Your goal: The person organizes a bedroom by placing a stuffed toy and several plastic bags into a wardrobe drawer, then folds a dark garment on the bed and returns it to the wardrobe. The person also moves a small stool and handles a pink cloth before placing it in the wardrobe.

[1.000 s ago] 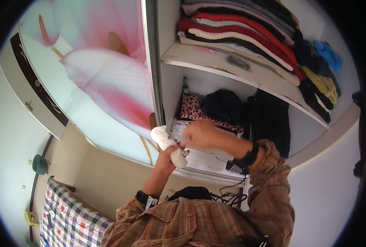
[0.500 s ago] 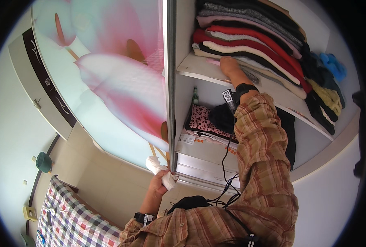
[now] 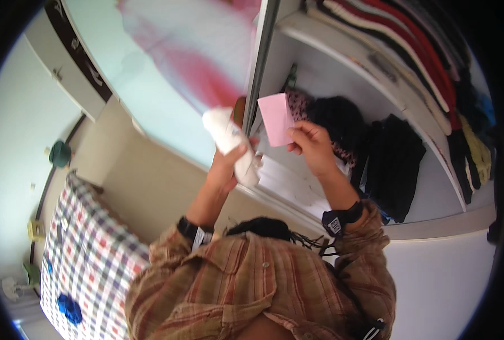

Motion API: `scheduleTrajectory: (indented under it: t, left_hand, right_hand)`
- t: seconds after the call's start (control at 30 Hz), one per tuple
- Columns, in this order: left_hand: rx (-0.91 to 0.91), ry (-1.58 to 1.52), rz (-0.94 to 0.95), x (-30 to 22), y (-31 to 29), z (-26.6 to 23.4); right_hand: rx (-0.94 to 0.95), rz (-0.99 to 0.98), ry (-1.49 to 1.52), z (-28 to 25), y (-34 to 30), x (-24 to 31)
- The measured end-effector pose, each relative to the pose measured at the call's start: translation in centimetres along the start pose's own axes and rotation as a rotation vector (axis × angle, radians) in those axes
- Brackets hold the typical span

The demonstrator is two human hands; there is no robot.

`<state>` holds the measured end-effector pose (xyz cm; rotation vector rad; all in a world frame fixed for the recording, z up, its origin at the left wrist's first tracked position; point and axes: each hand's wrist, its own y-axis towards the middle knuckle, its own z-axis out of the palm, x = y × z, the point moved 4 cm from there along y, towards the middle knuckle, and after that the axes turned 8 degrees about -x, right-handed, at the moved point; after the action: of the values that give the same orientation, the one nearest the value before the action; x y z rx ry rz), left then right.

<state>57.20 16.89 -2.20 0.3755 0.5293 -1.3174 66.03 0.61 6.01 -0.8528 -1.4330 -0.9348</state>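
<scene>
A soft white roll (image 3: 223, 127), perhaps cloth or paper, is gripped in my left hand (image 3: 224, 169), whose fingers wrap round its lower part. My right hand (image 3: 314, 147) pinches a flat pink card (image 3: 273, 120) at its lower right edge, between thumb and fingers. Both hands are raised in front of the open wardrobe, the card just right of the roll. Behind the card lies pink cloth with dark spots (image 3: 298, 106), partly covered. Dark bundled clothing (image 3: 337, 116) sits beyond my right hand.
Folded sweaters (image 3: 427, 48) are stacked on the upper shelf (image 3: 342, 42). Black garments (image 3: 399, 164) lie in the lower compartment, near a small green bottle (image 3: 292, 73). A flower-printed sliding door (image 3: 172, 62) stands at left. A checked bed (image 3: 93, 243) is at lower left.
My right hand has left the sweater stack on the shelf and come down toward me with the pink card. My left hand has risen with the white roll; the view has shifted.
</scene>
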Motion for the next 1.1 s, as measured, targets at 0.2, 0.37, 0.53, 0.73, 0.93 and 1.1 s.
scheduleTrajectory:
  t: [0.2, 0.37, 0.53, 0.73, 0.93, 1.1]
  left_hand:
    - [-0.23, 0.299, -0.069, 2.6, -0.3, 1.2]
    - [-0.255, 0.292, -0.121, 4.9, -1.1, 0.4]
    - [-0.261, 0.195, -0.25, 6.8, -1.5, -0.8]
    - [-0.249, 0.172, -0.192, 7.9, -2.7, -2.3]
    - [-0.385, 0.379, -0.157, 7.3, -6.2, -4.1]
    - [-0.371, 0.272, -0.004, 5.9, -9.6, -4.6]
  right_hand:
    - [-0.085, 0.254, 0.188, 0.9, -5.5, -7.3]
    - [-0.164, 0.017, 0.095, 0.1, -6.8, -7.8]
    - [-0.065, 0.266, 0.215, -1.4, -7.3, -10.0]
    - [-0.043, 0.306, 0.233, -0.7, -8.3, -12.2]
    - [0.072, 0.016, -0.31, 1.1, -8.8, -12.4]
    - [0.13, -0.432, -0.641, 4.3, -9.9, -11.6]
